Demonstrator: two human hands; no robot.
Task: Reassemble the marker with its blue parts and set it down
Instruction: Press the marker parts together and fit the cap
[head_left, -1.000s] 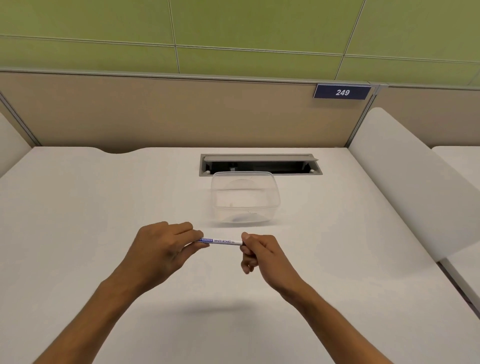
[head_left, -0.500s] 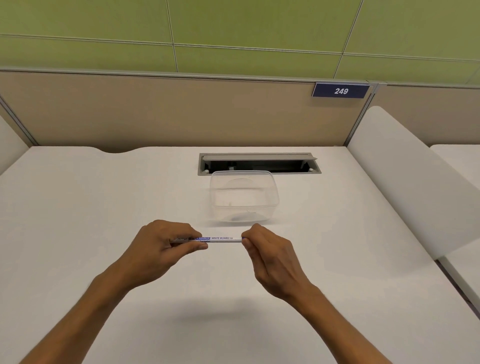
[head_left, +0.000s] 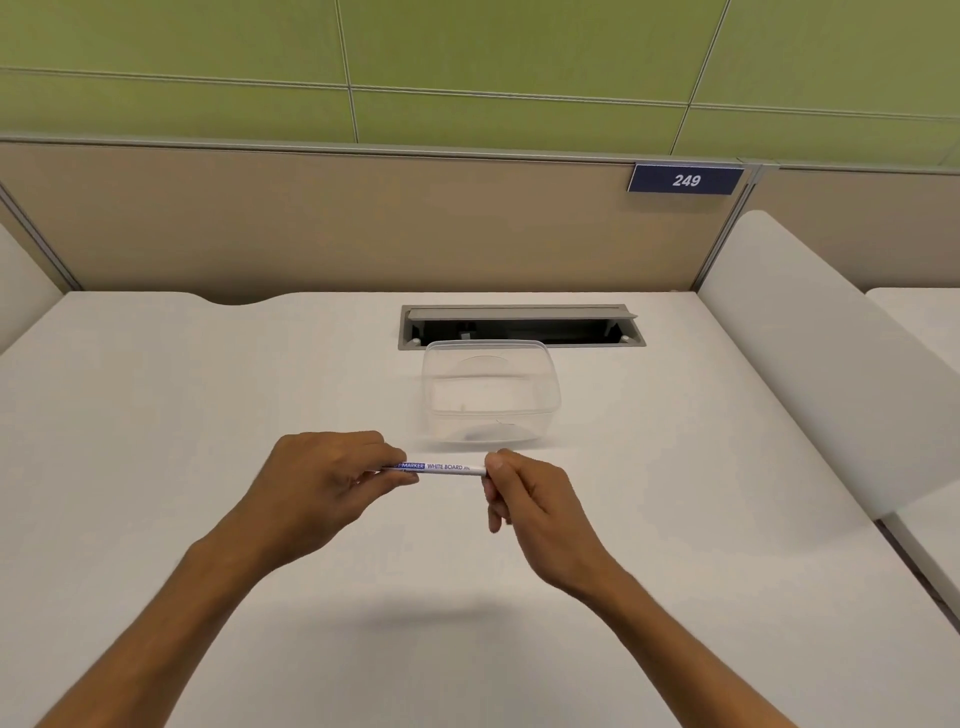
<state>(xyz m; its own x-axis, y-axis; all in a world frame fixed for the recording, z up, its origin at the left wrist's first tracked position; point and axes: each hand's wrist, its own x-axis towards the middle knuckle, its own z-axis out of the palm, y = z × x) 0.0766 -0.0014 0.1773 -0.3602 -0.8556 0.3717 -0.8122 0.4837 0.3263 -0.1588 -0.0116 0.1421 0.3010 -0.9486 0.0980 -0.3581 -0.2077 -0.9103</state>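
1. My left hand (head_left: 317, 483) has its fingers curled round one end of the marker (head_left: 447, 467), thumb underneath.
2. My right hand (head_left: 524, 499) pinches the other end between thumb and fingertips; I cannot tell what sits under them.
3. Between my hands the marker lies level above the desk (head_left: 208, 395), its white barrel reading "WHITE BOARD" beside a blue label band.
4. Just beyond my right hand a clear plastic container (head_left: 491, 397) stands on the desk.
5. Farther past it, a grey cable slot (head_left: 519, 325) lies open.

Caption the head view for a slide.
Both hands, left and right, hold a whiteboard marker before a clear container.
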